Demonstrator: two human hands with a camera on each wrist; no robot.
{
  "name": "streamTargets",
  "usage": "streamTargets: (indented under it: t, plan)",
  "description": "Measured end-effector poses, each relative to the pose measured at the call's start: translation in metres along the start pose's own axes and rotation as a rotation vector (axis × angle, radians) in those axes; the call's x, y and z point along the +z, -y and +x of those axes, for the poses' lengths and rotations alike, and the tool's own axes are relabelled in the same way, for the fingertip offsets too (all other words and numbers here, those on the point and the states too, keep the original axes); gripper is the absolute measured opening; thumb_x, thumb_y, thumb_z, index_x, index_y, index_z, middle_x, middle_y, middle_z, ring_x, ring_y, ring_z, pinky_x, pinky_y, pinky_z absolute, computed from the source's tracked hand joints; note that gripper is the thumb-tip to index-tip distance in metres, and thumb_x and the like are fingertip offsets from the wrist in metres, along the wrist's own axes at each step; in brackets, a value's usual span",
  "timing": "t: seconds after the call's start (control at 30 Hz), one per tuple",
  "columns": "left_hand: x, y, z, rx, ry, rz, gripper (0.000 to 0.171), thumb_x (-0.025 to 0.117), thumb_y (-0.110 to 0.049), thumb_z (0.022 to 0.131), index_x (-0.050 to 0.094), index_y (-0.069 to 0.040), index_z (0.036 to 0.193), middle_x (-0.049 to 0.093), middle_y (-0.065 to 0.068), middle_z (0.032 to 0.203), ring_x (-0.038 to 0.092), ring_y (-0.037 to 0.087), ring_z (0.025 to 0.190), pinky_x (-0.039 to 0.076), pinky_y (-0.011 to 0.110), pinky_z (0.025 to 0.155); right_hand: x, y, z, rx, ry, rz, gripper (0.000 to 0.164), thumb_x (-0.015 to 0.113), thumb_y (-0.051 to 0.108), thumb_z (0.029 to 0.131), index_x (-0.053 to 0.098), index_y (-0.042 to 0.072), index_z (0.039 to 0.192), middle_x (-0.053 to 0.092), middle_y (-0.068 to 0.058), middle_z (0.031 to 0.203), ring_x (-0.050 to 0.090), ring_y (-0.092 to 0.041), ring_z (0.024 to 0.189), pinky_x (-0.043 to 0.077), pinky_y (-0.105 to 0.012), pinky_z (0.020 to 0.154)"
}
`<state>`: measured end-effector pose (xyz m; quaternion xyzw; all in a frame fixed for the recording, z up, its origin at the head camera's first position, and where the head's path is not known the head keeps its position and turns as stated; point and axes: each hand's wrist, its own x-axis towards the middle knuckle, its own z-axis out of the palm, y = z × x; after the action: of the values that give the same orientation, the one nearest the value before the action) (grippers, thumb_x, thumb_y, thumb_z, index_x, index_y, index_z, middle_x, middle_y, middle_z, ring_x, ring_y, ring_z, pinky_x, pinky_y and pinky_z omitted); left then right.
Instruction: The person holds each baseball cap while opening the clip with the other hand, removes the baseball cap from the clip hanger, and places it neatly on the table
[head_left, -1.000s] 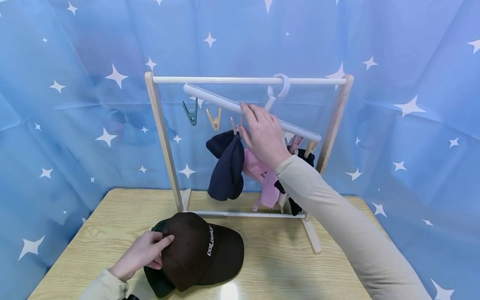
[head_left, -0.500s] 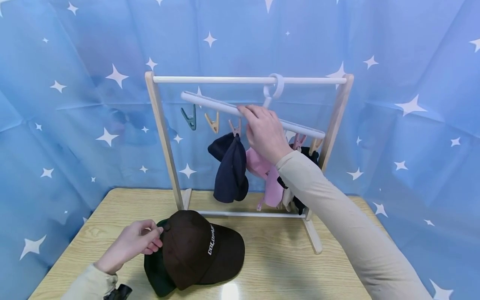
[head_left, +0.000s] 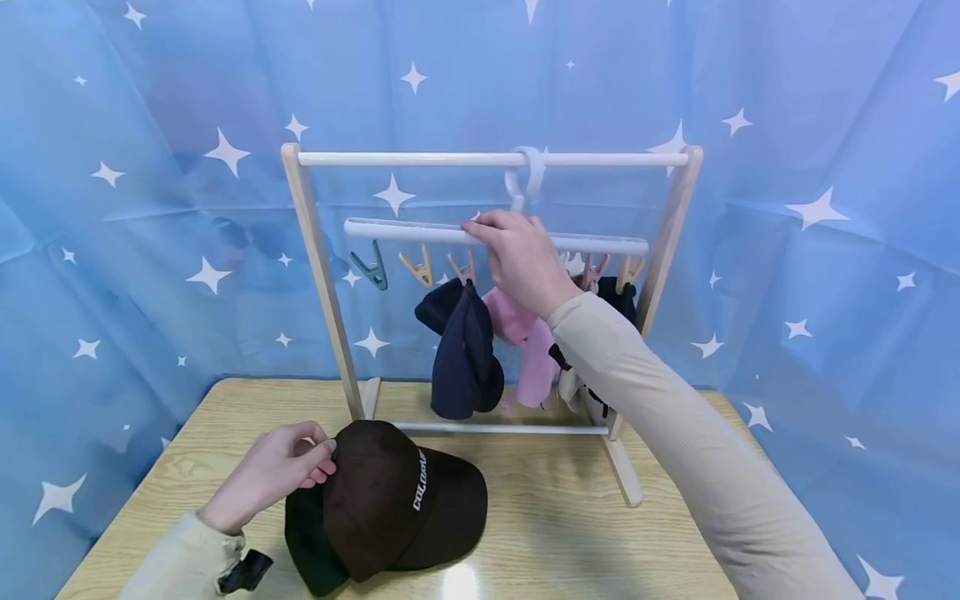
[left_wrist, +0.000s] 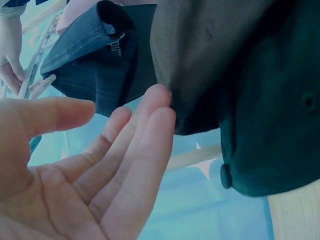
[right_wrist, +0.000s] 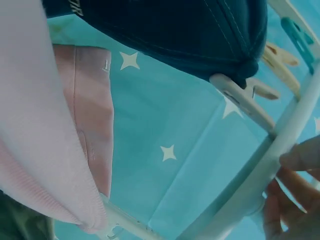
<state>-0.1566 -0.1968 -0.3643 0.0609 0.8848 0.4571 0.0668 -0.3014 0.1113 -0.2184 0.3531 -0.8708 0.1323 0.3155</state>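
Note:
My right hand (head_left: 521, 258) grips the bar of a white clip hanger (head_left: 405, 231) near its middle; in the right wrist view, fingers and thumb are around the bar. The hanger's hook loops over the rack's rail, and its bar is nearly level. A navy cap (head_left: 463, 358) and pink caps (head_left: 536, 367) hang beneath, the navy one in a pink clip. My left hand (head_left: 273, 467) is at the crown of a brown cap (head_left: 375, 500). In the left wrist view its fingertips touch or nearly touch that cap, thumb apart. A dark green cap (head_left: 309, 542) lies partly beneath the brown one.
The wooden rack (head_left: 318, 267) stands on a wood-grain table (head_left: 555, 533). A green clip (head_left: 372, 268) and a yellow clip (head_left: 417, 265) hang free at the hanger's left. Dark and beige items at right are partly behind my sleeve. A starry blue curtain surrounds the table.
The hanger's left end has dropped, bringing the tilted bar almost level, and its hook has slid left along the rail. My left fingers have eased off the brown cap's crown.

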Motion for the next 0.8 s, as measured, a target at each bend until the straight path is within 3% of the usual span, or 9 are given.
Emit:
streamTargets:
  t: [0.3, 0.53, 0.8]
  plan:
    - [0.009, -0.009, 0.007, 0.027, 0.023, 0.011, 0.013, 0.060, -0.011, 0.095, 0.060, 0.001, 0.091, 0.068, 0.004, 0.075, 0.064, 0.019, 0.064, 0.054, 0.029, 0.061, -0.002, 0.000, 0.004, 0.004, 0.047, 0.004, 0.036, 0.055, -0.005, 0.091, 0.069, 0.010, 0.121, 0.065, -0.009, 0.119, 0.056, -0.030, 0.112, 0.039, -0.042, 0.080]
    - [0.013, -0.014, 0.014, 0.042, 0.026, 0.019, 0.012, 0.060, -0.010, 0.095, 0.061, 0.001, 0.091, 0.067, 0.004, 0.073, 0.063, 0.019, 0.063, 0.053, 0.028, 0.060, -0.008, 0.000, 0.007, 0.008, 0.088, 0.022, 0.038, 0.051, -0.008, 0.092, 0.071, 0.010, 0.118, 0.066, -0.008, 0.118, 0.056, -0.027, 0.115, 0.038, -0.044, 0.090]
    - [0.018, -0.024, 0.021, 0.079, 0.032, 0.034, 0.011, 0.060, -0.008, 0.094, 0.061, 0.002, 0.091, 0.067, 0.003, 0.072, 0.063, 0.018, 0.061, 0.052, 0.027, 0.058, -0.011, 0.000, 0.007, 0.021, 0.101, 0.033, 0.036, 0.051, -0.008, 0.092, 0.073, 0.011, 0.114, 0.067, -0.006, 0.115, 0.057, -0.025, 0.113, 0.039, -0.042, 0.087]
